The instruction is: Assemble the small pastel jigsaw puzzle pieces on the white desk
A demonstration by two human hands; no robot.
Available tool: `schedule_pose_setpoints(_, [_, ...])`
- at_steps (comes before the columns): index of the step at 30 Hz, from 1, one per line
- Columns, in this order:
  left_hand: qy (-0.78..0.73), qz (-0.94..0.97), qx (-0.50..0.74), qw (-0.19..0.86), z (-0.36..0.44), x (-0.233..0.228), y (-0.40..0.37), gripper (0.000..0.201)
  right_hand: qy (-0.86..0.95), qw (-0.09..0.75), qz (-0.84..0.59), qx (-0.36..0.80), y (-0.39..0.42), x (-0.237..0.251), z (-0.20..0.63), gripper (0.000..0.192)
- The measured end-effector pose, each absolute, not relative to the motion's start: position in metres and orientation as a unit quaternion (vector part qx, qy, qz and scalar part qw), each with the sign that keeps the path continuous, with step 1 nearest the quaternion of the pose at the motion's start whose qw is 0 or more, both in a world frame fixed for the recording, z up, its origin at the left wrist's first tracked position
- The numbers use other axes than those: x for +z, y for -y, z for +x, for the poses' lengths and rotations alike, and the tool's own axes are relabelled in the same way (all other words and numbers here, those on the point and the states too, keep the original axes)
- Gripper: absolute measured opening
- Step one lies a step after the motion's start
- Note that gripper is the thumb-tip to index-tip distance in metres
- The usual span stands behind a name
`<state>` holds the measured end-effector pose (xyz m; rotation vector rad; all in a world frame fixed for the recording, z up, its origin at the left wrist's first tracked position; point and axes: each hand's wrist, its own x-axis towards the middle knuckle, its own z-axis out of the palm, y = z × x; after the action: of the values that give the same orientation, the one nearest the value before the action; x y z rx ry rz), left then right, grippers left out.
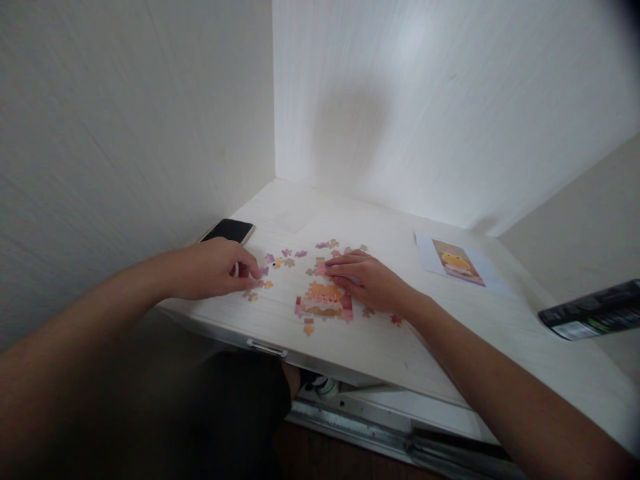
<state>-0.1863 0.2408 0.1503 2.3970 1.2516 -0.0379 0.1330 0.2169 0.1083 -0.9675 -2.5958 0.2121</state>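
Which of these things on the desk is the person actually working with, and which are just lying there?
In use: left hand, right hand, loose puzzle pieces, joined puzzle section, picture sheet.
Lying about: phone, dark packet.

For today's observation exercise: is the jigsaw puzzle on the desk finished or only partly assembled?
Partly assembled. One joined block lies by the right hand, while loose pieces lie scattered around it on the desk, some near the left hand.

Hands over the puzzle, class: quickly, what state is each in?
Left hand: fingers curled onto loose puzzle pieces; grip unclear.
Right hand: open, flat, holding nothing.
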Motion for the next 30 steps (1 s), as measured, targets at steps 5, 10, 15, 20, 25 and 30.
schedule_pose_setpoints(5, [-0.499, 0.858, 0.096, 0.068, -0.161, 0.136, -0.243, 0.037, 0.922, 0.179, -0.336, 0.069, -0.217, 0.108, 0.133, 0.031])
schedule_pose_setpoints(10, [-0.482, 0.869, 0.109, 0.036, -0.145, 0.12, -0.246, 0.036, 0.894, 0.23, -0.381, 0.061, -0.218, 0.105, 0.136, 0.027])
schedule_pose_setpoints(15, [-0.429, 0.896, 0.105, 0.049, -0.149, 0.114, -0.252, 0.033, 0.851, 0.309, -0.422, 0.049, -0.221, 0.103, 0.139, 0.025])
schedule_pose_setpoints(20, [-0.398, 0.911, 0.102, 0.048, -0.147, 0.117, -0.25, 0.03, 0.841, 0.322, -0.432, 0.054, -0.222, 0.103, 0.139, 0.026])
schedule_pose_setpoints(25, [-0.415, 0.902, 0.102, 0.065, -0.145, 0.121, -0.247, 0.03, 0.849, 0.294, -0.432, 0.073, -0.221, 0.103, 0.139, 0.028])
schedule_pose_setpoints(30, [-0.45, 0.88, 0.119, 0.094, -0.15, 0.122, -0.247, 0.035, 0.888, 0.247, -0.377, 0.088, -0.222, 0.101, 0.14, 0.027])
